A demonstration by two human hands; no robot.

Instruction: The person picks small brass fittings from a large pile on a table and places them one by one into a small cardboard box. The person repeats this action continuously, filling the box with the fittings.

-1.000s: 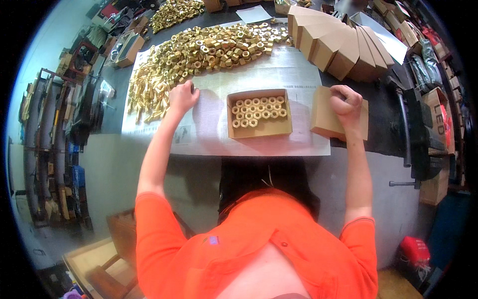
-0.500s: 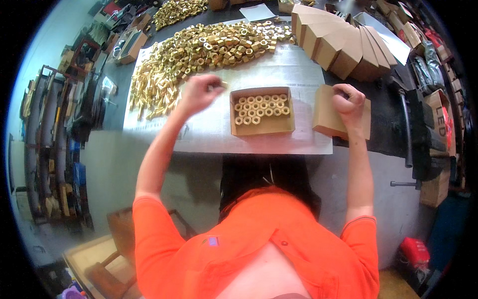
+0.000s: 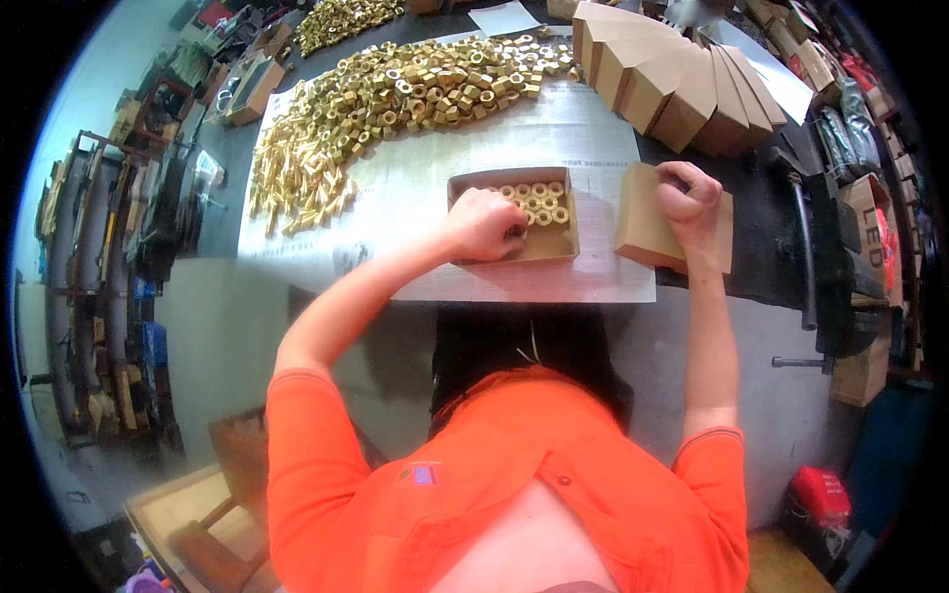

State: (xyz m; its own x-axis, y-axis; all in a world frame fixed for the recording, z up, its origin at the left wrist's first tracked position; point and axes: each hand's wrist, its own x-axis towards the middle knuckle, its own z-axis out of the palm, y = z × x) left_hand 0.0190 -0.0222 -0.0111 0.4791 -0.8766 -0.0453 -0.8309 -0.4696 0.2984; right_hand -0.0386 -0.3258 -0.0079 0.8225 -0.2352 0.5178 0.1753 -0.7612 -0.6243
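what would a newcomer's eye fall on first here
Most likely the big heap of golden nuts across the far side of the spread paper. Next, perhaps, the open cardboard box near the paper's front edge, with rows of nuts and the left hand over its left part. Fanned brown boxes at upper right also stand out.

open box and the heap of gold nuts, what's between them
In the head view, just bare printed paper lies between the open box and the heap.

Head-worn fisheye, facing down past torso onto nearby tabletop.
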